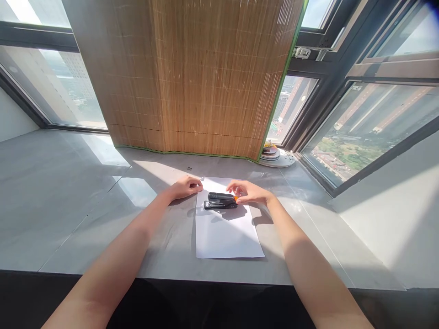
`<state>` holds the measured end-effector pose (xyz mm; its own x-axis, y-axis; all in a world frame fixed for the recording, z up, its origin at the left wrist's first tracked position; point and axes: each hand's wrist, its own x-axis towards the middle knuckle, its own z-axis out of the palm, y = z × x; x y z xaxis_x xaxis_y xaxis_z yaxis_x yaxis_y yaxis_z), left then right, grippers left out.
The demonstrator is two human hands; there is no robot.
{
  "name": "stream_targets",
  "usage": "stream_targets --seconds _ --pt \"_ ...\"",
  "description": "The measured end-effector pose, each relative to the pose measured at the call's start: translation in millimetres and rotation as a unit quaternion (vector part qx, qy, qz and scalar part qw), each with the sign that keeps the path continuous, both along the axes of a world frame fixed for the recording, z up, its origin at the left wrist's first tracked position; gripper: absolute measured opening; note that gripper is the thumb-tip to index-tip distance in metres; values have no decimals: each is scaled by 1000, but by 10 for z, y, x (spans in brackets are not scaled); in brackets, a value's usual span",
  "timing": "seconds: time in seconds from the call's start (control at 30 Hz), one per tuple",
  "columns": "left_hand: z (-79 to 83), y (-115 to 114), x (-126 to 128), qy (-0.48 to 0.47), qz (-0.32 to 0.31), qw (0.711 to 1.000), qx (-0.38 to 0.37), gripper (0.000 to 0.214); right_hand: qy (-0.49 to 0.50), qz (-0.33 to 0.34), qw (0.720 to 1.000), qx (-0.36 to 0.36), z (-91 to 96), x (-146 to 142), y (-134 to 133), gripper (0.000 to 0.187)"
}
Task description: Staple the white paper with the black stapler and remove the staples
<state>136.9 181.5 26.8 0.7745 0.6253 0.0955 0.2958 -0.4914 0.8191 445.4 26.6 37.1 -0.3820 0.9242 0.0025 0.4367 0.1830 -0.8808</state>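
A black stapler (221, 201) with an orange part at its right end is over the upper half of a white sheet of paper (229, 237). Its jaw points left, with a gap between the top arm and the base. My right hand (249, 192) has its thumb and fingers bent around the stapler's right end, by the orange part. At the paper's upper left corner, my left hand (185, 187) rests with curled fingers gripping the edge. Whether there is more than one sheet under it, I cannot tell.
The paper lies on a grey tiled ledge (164, 246). A tiny dark piece (189, 168) lies beyond it. A bamboo blind (192, 82) hangs at the back, and stacked plates (274, 157) stand by its lower right corner. Windows (380, 123) and a white wall flank the ledge.
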Motion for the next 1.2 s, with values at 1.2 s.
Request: stream_targets --seconds 1.2 --pt "-13 -23 92 137 1 979 150 26 0 -155 982 110 -215 -22 199 42"
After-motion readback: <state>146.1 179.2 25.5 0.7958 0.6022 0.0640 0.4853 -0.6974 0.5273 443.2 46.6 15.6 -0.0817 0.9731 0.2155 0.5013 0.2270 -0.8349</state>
